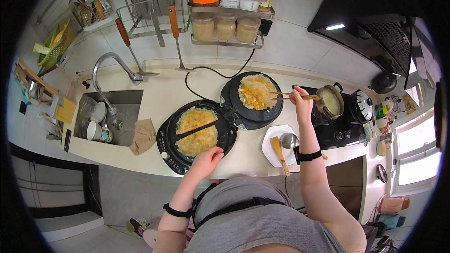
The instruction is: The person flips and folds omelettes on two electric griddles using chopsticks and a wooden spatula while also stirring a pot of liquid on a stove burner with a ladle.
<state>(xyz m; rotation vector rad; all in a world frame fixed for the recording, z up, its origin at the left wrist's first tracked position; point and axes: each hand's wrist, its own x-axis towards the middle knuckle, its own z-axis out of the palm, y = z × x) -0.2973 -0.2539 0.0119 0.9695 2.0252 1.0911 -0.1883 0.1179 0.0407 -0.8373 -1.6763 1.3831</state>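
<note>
My right hand (pixel 303 105) grips a pair of wooden chopsticks (pixel 286 95). Their tips touch a thin pancake (pixel 258 88), partly folded over an orange and pale chopped filling, on the opened upper plate (pixel 251 121) of an electric griddle. Two browned half-round pancakes (pixel 197 140) lie on the lower plate (pixel 171 140), their straight edges facing across a narrow gap. At the lower plate's front right rim is my left hand (pixel 208 161), fingers curled and nothing visible in it; whether it touches the rim is unclear.
A white plate (pixel 270 135) holds a wooden spatula (pixel 277 149) and a metal ladle (pixel 289 140). Right of my right hand, a pot (pixel 329 102) with pale contents sits on the black stove (pixel 339 136). Left are a brown cloth (pixel 143 137) and the sink (pixel 132 107) with dishes. A black cord (pixel 218 72) crosses behind.
</note>
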